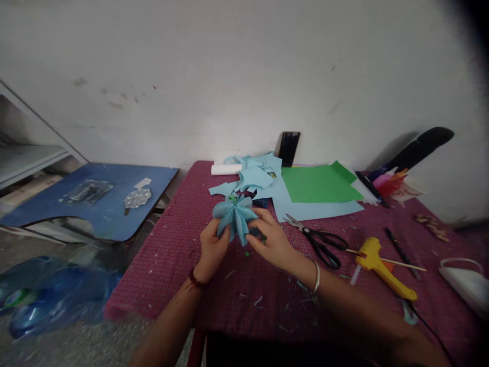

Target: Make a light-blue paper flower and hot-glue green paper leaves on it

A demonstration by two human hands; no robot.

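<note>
A light-blue pleated paper flower (235, 216) is held just above the maroon tablecloth (179, 255), between both hands. My left hand (212, 248) grips its lower left petals, thumb on the front. My right hand (270, 240) pinches its right side, fingers curled against the paper. Small paper snippets lie on the cloth under and around my hands.
Black-handled scissors (320, 241) and a yellow glue gun (378, 266) lie right of my hands. Behind the flower are blue paper scraps (255, 176), a blue sheet (317, 209), a green sheet (319, 184) and a dark phone (289, 148) against the wall. A blue board (95, 204) sits left, water bottles (53, 295) on the floor.
</note>
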